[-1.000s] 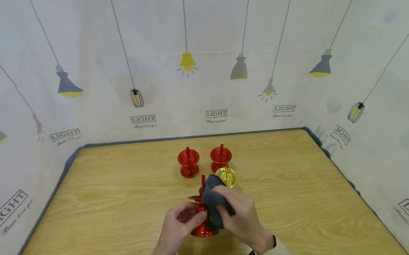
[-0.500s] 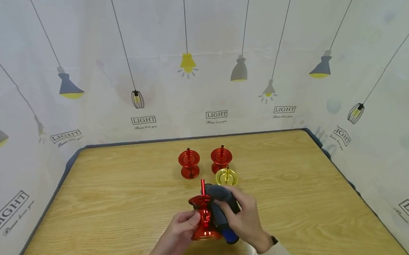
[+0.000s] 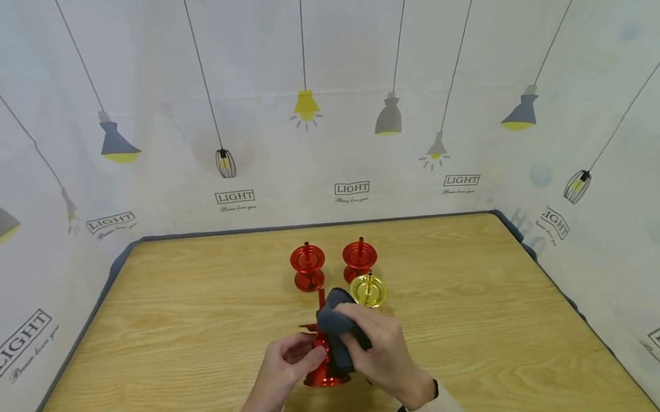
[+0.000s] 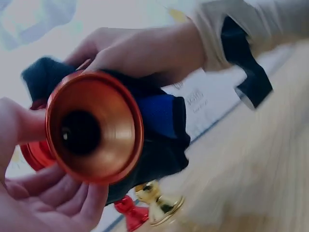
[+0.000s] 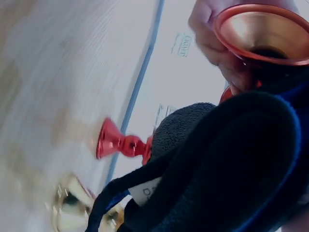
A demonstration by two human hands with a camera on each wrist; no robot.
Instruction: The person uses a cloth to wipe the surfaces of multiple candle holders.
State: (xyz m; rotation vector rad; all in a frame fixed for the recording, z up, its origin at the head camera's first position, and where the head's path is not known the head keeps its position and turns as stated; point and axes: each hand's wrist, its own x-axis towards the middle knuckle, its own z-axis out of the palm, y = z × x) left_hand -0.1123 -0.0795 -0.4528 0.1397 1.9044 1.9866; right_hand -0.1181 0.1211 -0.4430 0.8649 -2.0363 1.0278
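Note:
My left hand (image 3: 284, 368) grips the waist of a shiny red candle holder (image 3: 325, 376), its spike pointing up in the head view. The holder's hollow underside shows in the left wrist view, gold-coloured inside. In my right hand (image 3: 383, 354) is a folded dark grey-blue cloth (image 3: 337, 325), pinched between thumb and fingers and pressed against the holder's right side. The cloth hides part of the holder's dish and stem. A blue face of the cloth and a white label (image 5: 145, 192) on it also show in the wrist views.
Behind the hands stand two more red candle holders, one on the left (image 3: 307, 265) and one on the right (image 3: 360, 258). A gold candle holder (image 3: 369, 290) is just beyond the right hand. The wooden table (image 3: 175, 323) meets a lamp-printed curtain (image 3: 284, 171) at the back.
The cloth swung down and outward from the holder half a second ago, showing its blue face, and is now back against the dish and stem. The holder stays in the left hand.

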